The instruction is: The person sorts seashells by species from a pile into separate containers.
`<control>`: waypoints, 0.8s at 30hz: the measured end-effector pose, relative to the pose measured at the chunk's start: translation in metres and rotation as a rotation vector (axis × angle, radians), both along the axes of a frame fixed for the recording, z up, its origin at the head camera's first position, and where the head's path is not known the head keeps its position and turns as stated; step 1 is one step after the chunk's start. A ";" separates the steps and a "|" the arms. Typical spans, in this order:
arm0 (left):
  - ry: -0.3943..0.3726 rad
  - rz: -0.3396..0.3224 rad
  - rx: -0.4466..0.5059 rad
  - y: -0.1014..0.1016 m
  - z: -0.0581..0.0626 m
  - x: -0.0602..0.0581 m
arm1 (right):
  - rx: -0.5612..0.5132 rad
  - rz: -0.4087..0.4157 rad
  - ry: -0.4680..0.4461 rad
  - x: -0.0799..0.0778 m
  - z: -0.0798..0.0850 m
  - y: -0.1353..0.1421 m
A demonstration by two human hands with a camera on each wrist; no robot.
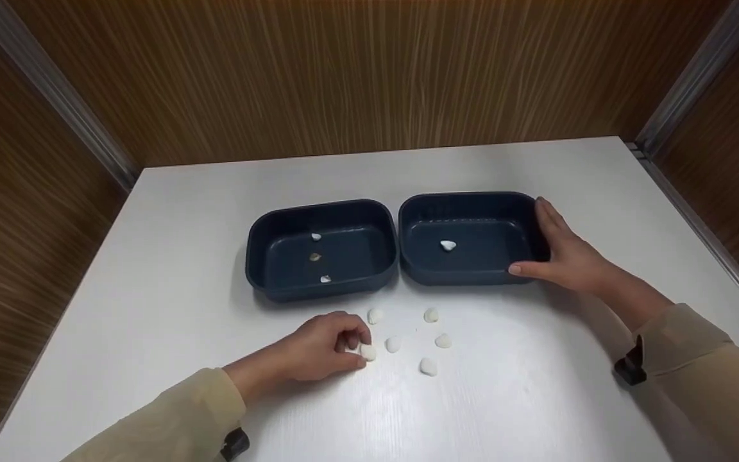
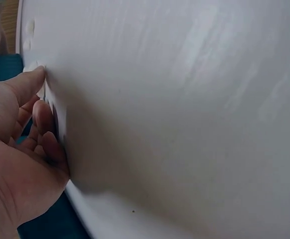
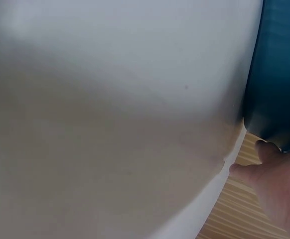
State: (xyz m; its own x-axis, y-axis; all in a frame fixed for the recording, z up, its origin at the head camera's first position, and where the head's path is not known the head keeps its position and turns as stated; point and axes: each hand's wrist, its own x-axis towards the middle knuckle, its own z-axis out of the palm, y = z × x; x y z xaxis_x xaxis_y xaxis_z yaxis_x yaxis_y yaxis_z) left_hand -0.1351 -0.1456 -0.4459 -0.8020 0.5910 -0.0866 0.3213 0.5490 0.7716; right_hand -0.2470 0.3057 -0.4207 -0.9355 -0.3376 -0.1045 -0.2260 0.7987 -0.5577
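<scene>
Nearest, the left hand (image 1: 318, 348) curls over the tabletop (image 1: 504, 404), thumb and fingers nearly closed around a small white stone (image 1: 368, 352); the hold looks to be at the tips, which should suit so small a piece, and a straight lift would likely spare its neighbours. From that stone, five loose stones (image 1: 428, 366) lie between 12 and just past 3 o'clock, all near, so the spare fingers are best tucked in. Farther out stand the left tray (image 1: 344, 287) at 11 o'clock, two pale pieces (image 1: 316, 237) and a brown piece (image 1: 315, 256) inside, and just beside it the right tray (image 1: 459, 278) between 1 and 2, with one white piece (image 1: 448, 245). At that tray's 3 o'clock end the right hand (image 1: 571, 260) is spread wide, fingers nearly straight, thumb by the near rim; light pressure should steady the tray without shoving it sideways.
</scene>
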 end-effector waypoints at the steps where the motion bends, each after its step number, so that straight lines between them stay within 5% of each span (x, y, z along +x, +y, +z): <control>1: -0.012 -0.001 0.009 0.000 0.001 0.000 | 0.000 -0.001 -0.002 0.000 0.000 0.000; 15: -0.099 0.035 0.100 -0.002 0.009 0.003 | -0.006 -0.001 -0.009 0.001 0.000 -0.001; 24: 0.100 -0.034 0.134 0.013 0.042 -0.003 | -0.014 -0.018 -0.011 0.001 -0.001 0.000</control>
